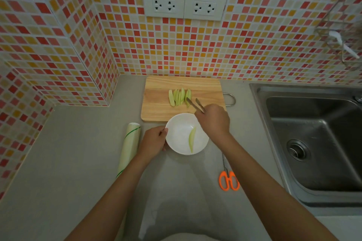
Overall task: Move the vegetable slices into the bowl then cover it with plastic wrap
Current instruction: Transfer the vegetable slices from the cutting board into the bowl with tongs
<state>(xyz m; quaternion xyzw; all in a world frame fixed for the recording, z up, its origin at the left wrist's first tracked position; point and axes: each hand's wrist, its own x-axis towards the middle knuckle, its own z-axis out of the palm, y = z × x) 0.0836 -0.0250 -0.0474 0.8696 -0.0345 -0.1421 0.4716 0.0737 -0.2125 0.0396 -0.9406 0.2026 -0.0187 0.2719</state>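
Right hand [213,118] holds metal tongs [195,104], fingers clamped round the handle end. Tong tips are apart and sit at the right edge of the slice row; I can't tell whether they touch a slice yet.

Left hand [154,139] steadies the white bowl [176,143], fingers wrapped on its left rim.

Vegetable slices [179,97]: pale green, lined up side by side on the wooden cutting board [156,103], long axes running away from me, roughly parallel. The row lies ahead and left of the right hand, just beyond the tong tips. Right hand is clearly the nearer one; left is busy with the bowl.

Bowl sits on the table [78,162] just in front of the board, touching or overlapping its near edge. Inside: one slice [192,139] lying along the right wall, nothing else. So the transfer is early, most of the row is still on the board.

My read of the next move: close tips across the rightmost slice, crosswise to its long axis, then carry it back toward me into the bowl. Short trip.

Plastic wrap roll [130,146] lies left of the bowl, untouched, with orange-handled scissors [228,178] on the right, near the sink [313,143].
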